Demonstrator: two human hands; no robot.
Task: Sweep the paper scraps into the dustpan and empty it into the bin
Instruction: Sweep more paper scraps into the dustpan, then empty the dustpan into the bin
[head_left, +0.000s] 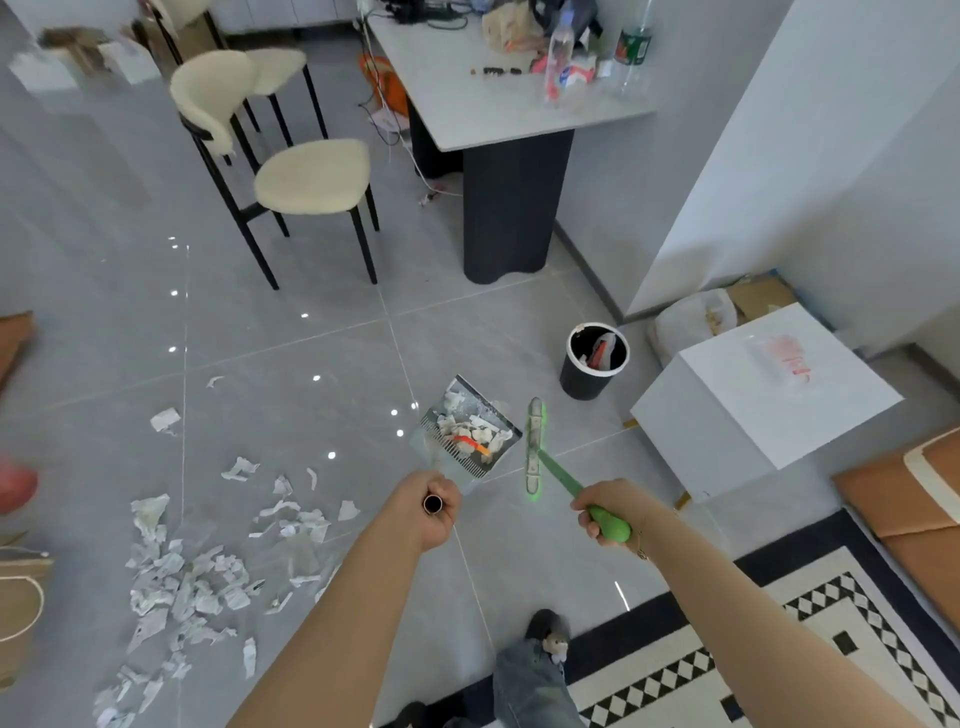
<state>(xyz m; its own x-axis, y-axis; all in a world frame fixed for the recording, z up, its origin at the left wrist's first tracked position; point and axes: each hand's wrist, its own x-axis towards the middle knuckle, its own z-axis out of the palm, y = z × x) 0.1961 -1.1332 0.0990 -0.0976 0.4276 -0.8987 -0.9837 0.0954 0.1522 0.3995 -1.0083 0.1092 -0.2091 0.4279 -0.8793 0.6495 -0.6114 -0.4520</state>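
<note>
Left hand (432, 512) is fisted round the top of the dustpan's metal tube handle, seen end-on, so the grey comb-edged dustpan (470, 431) hangs level at frame centre and its load of white scraps stays in. Right hand (608, 512) is wrapped round the green plastic broom handle (613, 525), with the narrow green broom head (535, 449) held just right of the pan, clear of it. Black round bin with white rim (595, 361) sits up-right of the pan, near it; looks like the emptying step. Most torn white paper scraps (192, 577) are still on the grey tile floor, lower left, so more sweeping is likely needed.
</note>
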